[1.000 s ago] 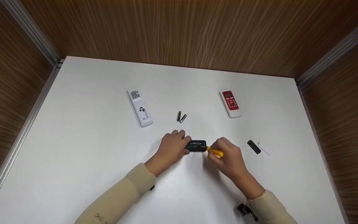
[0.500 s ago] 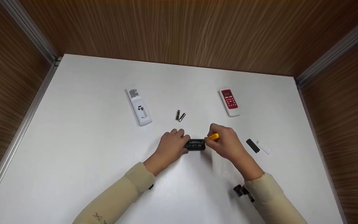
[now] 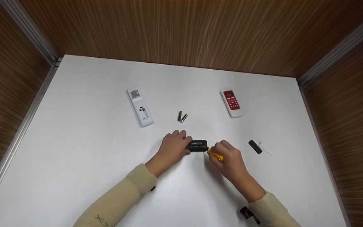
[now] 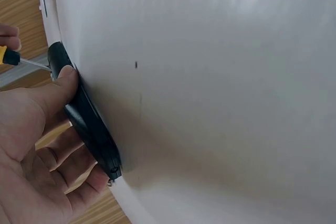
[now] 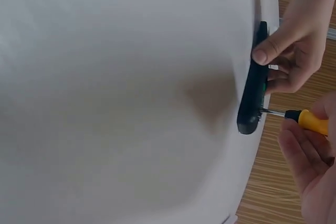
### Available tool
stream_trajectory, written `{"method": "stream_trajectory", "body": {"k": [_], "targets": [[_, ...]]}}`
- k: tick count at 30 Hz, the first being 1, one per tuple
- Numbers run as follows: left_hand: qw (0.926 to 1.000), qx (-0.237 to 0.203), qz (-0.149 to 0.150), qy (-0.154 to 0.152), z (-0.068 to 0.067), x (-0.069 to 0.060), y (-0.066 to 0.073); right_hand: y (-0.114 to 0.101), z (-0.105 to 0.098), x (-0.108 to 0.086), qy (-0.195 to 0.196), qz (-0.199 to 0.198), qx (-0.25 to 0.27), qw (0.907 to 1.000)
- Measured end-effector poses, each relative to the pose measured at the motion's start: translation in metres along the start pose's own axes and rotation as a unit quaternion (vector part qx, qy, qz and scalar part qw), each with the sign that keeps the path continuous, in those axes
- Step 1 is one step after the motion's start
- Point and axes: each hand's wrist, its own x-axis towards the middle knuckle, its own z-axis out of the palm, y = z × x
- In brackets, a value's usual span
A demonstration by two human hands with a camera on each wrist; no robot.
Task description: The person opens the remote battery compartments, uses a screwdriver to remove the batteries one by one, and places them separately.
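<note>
One X [image 3: 99,218] on sleeve [image 3: 118,200]; right hand [image 3: 231,161] holds screwdriver [image 3: 218,156] against black remote [image 3: 197,146].

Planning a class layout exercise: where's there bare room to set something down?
Free: table left of the white remote, and beyond the batteries, between that remote and the red-faced remote. Crowded: around the left hand, black remote, screwdriver and right hand.
</note>
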Motion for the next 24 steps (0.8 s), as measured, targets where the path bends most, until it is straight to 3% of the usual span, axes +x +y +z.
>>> {"method": "stream_trajectory", "body": {"k": [8, 11, 14, 17, 21, 24], "targets": [[1.0000, -0.008, -0.002, -0.005, 0.003, 0.000, 0.000, 0.003, 0.009, -0.011, 0.005, -0.027, -0.014, 0.9995], [0.9999, -0.011, -0.002, -0.007, 0.003, -0.001, 0.000, 0.007, 0.011, -0.013, 0.011, -0.016, 0.017, 0.9997], [0.9999, -0.014, -0.001, -0.007, 0.003, -0.001, 0.000, 0.012, 0.012, -0.014, 0.022, 0.021, 0.073, 0.9969], [0.9998, -0.015, -0.002, -0.011, 0.002, -0.002, 0.000, 0.018, 0.012, -0.015, 0.034, 0.073, 0.142, 0.9866], [0.9998, -0.015, -0.002, -0.013, 0.001, -0.002, -0.001, 0.023, 0.009, -0.016, 0.043, 0.145, 0.236, 0.9600], [0.9998, -0.016, -0.001, -0.010, 0.000, -0.002, -0.002, 0.027, 0.007, -0.017, 0.045, 0.193, 0.254, 0.9468]]}}
